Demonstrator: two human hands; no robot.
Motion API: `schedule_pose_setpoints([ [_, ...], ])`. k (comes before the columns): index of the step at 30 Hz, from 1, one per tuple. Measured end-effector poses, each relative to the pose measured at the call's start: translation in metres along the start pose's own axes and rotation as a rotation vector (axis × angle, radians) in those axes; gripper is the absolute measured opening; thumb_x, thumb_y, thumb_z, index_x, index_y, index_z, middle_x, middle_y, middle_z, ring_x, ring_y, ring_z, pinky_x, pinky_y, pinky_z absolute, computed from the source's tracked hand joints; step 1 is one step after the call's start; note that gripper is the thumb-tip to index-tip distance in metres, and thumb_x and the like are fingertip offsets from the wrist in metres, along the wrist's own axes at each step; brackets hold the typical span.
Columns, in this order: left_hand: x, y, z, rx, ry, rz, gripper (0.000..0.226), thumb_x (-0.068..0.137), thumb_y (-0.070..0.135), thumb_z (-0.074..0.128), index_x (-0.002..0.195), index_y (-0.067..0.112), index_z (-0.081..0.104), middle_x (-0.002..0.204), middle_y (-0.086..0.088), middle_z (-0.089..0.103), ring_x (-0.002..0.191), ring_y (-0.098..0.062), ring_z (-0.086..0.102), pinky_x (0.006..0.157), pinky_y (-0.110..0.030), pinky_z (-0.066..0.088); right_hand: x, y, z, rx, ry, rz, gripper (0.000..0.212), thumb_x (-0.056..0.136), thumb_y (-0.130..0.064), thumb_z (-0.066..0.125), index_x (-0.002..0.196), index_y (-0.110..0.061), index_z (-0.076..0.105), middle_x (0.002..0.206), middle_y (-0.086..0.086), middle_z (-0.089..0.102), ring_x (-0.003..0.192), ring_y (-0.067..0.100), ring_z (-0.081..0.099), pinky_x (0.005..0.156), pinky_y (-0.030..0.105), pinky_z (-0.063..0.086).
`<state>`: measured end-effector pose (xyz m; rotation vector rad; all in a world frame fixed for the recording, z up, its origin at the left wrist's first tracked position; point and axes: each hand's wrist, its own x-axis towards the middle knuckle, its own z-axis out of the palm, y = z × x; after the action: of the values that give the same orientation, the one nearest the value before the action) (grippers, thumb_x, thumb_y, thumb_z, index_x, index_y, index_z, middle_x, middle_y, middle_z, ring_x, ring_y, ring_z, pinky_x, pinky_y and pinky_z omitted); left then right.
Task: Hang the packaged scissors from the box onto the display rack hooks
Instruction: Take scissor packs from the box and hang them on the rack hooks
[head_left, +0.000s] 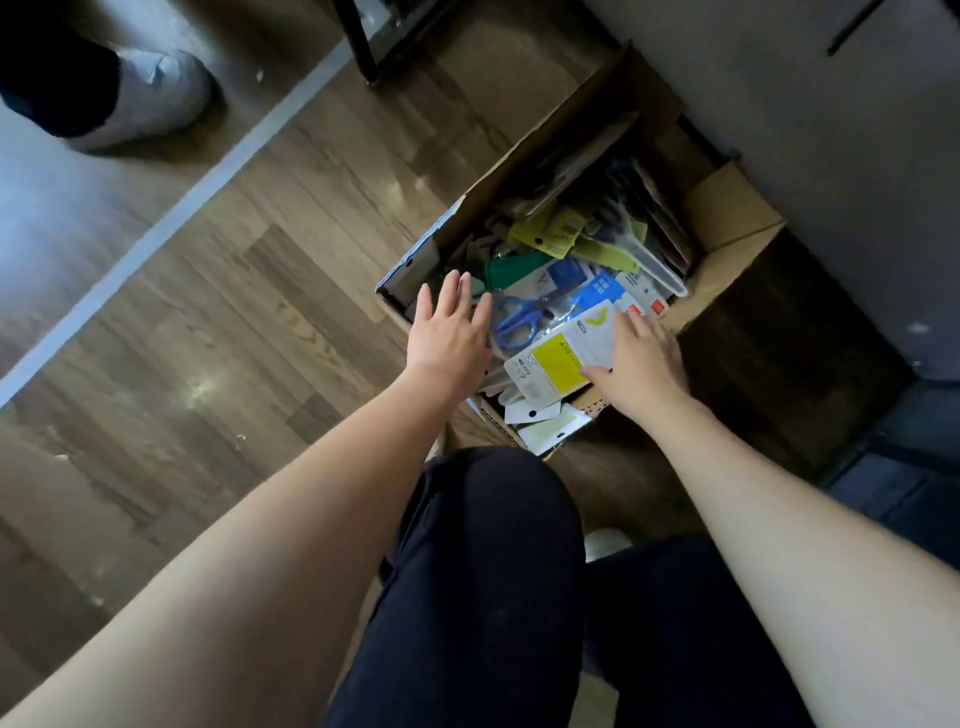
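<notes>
A cardboard box (727, 270) stands open on the floor, filled with several packaged scissors and other carded items. A pack of blue-handled scissors (517, 319) lies near the box's front. My left hand (449, 332) hovers over the box's near left edge with fingers spread, holding nothing. My right hand (641, 364) rests flat on a white card pack with a yellow label (561, 361), fingers apart, thumb on the card. No display rack hooks are in view.
Wooden floor (234, 322) spreads to the left. Another person's grey-covered foot (150, 93) stands at the top left. A dark metal stand leg (363, 41) rises at the top. A grey cabinet base (831, 156) borders the box's right. My dark-trousered knee (493, 545) is just below the box.
</notes>
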<state>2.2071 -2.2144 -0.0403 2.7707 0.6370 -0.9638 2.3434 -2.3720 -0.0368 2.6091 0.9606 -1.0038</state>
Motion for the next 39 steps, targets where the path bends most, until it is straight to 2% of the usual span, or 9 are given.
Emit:
schedule_pose_setpoints([
  [7,0.078,0.009,0.047,0.006,0.054,0.018,0.072,0.095,0.051,0.036,0.151,0.017,0.005,0.158,-0.013,0.004,0.145,-0.029,-0.005,0.116,-0.048,0.005,0.072,0.012,0.043,-0.107,-0.034,0.022,0.094,0.086,-0.051,0.06,0.15,-0.005,0.008,0.156,0.012,0.02,0.143,0.027,0.017,0.117,0.044,0.016],
  [14,0.112,0.029,0.074,-0.119,0.132,0.019,0.073,0.089,0.051,0.05,0.144,0.009,0.026,0.15,-0.014,0.027,0.138,-0.03,0.025,0.109,-0.042,0.024,0.091,0.009,0.066,-0.076,-0.007,0.078,0.103,0.074,-0.054,0.072,0.148,-0.018,0.011,0.149,0.016,0.023,0.134,0.033,0.029,0.105,0.047,0.035],
  [19,0.117,0.049,0.069,-0.202,0.16,-0.036,0.079,0.087,0.026,0.064,0.146,0.006,0.017,0.139,-0.016,0.038,0.125,-0.035,0.039,0.098,-0.046,0.037,0.087,0.01,0.061,-0.043,-0.014,0.126,0.102,0.074,-0.04,0.077,0.148,-0.021,0.008,0.144,0.02,0.023,0.129,0.034,0.033,0.098,0.042,0.04],
  [25,0.109,0.045,0.047,-0.144,0.037,-0.173,0.051,0.088,0.022,0.059,0.132,0.003,0.042,0.134,-0.018,0.041,0.126,-0.035,0.036,0.103,-0.042,0.03,0.074,0.016,0.045,-0.012,-0.005,0.102,0.081,0.076,-0.037,0.076,0.134,-0.007,0.03,0.137,0.019,0.039,0.126,0.032,0.04,0.098,0.038,0.039],
  [29,0.095,0.047,0.052,-0.104,0.081,-0.134,0.048,0.088,0.018,0.058,0.131,0.006,0.041,0.132,-0.015,0.043,0.124,-0.032,0.039,0.1,-0.038,0.033,0.06,0.019,0.047,0.029,0.102,0.044,0.06,0.087,-0.018,0.065,0.136,-0.009,0.032,0.135,0.018,0.04,0.123,0.031,0.041,0.099,0.035,0.037],
  [31,0.088,0.05,0.054,-0.183,0.075,-0.12,0.041,0.088,0.011,0.057,0.124,0.005,0.041,0.126,-0.014,0.05,0.116,-0.033,0.049,0.091,-0.038,0.038,0.053,0.019,0.049,0.061,0.106,0.029,0.069,0.089,-0.016,0.061,0.146,-0.016,0.022,0.138,0.018,0.036,0.124,0.031,0.039,0.1,0.035,0.037],
  [34,0.079,0.052,0.054,-0.347,0.039,-0.138,0.025,0.086,0.001,0.055,0.104,0.008,0.038,0.106,-0.015,0.059,0.09,-0.035,0.059,0.063,-0.037,0.038,0.045,0.019,0.048,0.071,0.078,0.004,0.08,0.091,-0.021,0.061,0.151,-0.031,0.008,0.145,0.017,0.026,0.128,0.031,0.035,0.101,0.038,0.037],
  [36,0.074,0.051,0.052,-0.425,0.022,-0.139,0.023,0.086,0.0,0.053,0.097,0.01,0.034,0.097,-0.016,0.059,0.077,-0.033,0.052,0.059,-0.037,0.036,0.041,0.017,0.046,0.07,0.128,-0.019,0.07,0.09,-0.024,0.061,0.147,-0.029,0.022,0.146,0.014,0.025,0.129,0.03,0.031,0.1,0.039,0.037],
  [39,0.065,0.046,0.047,-0.436,0.024,-0.083,0.021,0.089,0.0,0.049,0.095,0.01,0.031,0.092,-0.019,0.056,0.074,-0.033,0.048,0.058,-0.038,0.034,0.035,0.012,0.042,0.11,0.22,-0.041,0.042,0.089,-0.026,0.061,0.127,-0.015,0.047,0.133,0.011,0.041,0.122,0.028,0.036,0.094,0.038,0.038],
])
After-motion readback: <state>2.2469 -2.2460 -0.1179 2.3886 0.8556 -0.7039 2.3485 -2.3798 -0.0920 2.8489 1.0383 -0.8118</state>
